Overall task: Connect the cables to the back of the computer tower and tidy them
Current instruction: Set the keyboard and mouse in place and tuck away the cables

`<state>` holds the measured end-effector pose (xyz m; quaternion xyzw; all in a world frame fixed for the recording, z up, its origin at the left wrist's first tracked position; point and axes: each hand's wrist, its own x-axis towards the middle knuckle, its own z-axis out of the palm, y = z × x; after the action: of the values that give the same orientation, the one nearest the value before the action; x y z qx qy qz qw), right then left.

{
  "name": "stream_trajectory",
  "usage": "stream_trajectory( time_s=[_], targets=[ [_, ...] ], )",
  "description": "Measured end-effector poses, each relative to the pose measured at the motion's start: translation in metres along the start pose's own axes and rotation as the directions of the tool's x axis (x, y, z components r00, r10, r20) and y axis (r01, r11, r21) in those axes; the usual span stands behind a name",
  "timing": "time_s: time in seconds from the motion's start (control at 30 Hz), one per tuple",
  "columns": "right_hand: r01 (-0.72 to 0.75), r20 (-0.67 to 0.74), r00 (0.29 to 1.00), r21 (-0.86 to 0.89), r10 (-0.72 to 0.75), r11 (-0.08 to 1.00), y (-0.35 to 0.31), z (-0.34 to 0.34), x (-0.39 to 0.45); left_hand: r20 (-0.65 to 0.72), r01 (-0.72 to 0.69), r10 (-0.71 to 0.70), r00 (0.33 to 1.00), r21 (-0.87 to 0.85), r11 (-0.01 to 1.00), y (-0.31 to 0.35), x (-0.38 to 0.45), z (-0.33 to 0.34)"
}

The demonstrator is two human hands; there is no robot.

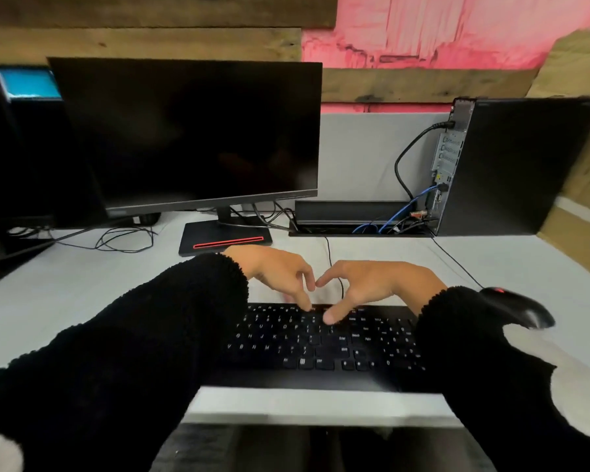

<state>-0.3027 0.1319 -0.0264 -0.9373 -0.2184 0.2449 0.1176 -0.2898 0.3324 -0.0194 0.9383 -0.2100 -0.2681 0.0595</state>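
Note:
The black computer tower [518, 165] stands at the back right of the desk, its rear panel [447, 158] facing left. A black power cable [401, 158] is plugged in near the top of that panel. Blue cables [413, 202] and thin black ones run from the lower ports into a desk cable tray [351, 212]. My left hand [276, 270] and right hand [372, 284] hover over the far edge of a black keyboard [321, 349]. Their fingers are bent, the index tips touch each other, and the thumbs rest on the keys. The keyboard cable [328, 257] runs between the hands, held by neither.
A dark monitor [184, 131] on a red-striped stand sits at the back left, with loose thin cables [123, 238] beside it. A black mouse [518, 310] lies right of the keyboard, its cable [457, 264] leading to the tower. Another screen stands at the far left.

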Motion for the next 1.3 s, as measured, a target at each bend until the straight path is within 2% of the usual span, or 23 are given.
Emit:
stream_trajectory(
  time_s=[0.1, 0.2, 0.27, 0.4, 0.53, 0.77, 1.0, 1.3],
  targets=[
    [-0.010, 0.143, 0.990, -0.067, 0.019, 0.998, -0.024, 0.016, -0.030, 0.090, 0.005, -0.008, 0.996, 0.030, 1.000, 0.007, -0.033, 0.018],
    [-0.042, 0.202, 0.976, -0.165, 0.076, 0.985, -0.039, 0.038, -0.042, 0.094, -0.059, 0.054, 0.994, 0.055, 0.997, 0.006, -0.051, 0.049],
    [-0.073, 0.180, 0.976, -0.272, 0.126, 0.959, -0.043, 0.050, -0.041, 0.033, -0.023, 0.021, 0.999, 0.084, 0.996, 0.003, -0.060, 0.066],
    [-0.047, 0.102, 0.992, -0.263, 0.076, 0.964, -0.046, 0.056, -0.040, -0.134, -0.073, 0.075, 0.988, 0.019, 0.997, -0.006, -0.075, 0.076],
    [-0.024, 0.046, 0.998, -0.313, 0.041, 0.950, -0.046, 0.056, -0.030, -0.220, 0.015, 0.027, 0.975, 0.188, 0.982, -0.012, -0.073, 0.080],
    [0.023, 0.015, 1.000, -0.222, -0.020, 0.975, -0.044, 0.036, 0.020, -0.276, 0.085, -0.026, 0.961, 0.206, 0.975, -0.045, -0.055, 0.062],
    [0.083, -0.054, 0.994, -0.157, -0.092, 0.984, -0.053, 0.020, 0.086, -0.312, 0.170, -0.125, 0.942, 0.120, 0.978, -0.103, -0.040, 0.039],
    [0.040, -0.129, 0.990, -0.077, -0.050, 0.996, -0.043, -0.003, 0.137, -0.379, 0.201, -0.141, 0.914, 0.123, 0.972, -0.148, -0.013, 0.020]
  ],
)
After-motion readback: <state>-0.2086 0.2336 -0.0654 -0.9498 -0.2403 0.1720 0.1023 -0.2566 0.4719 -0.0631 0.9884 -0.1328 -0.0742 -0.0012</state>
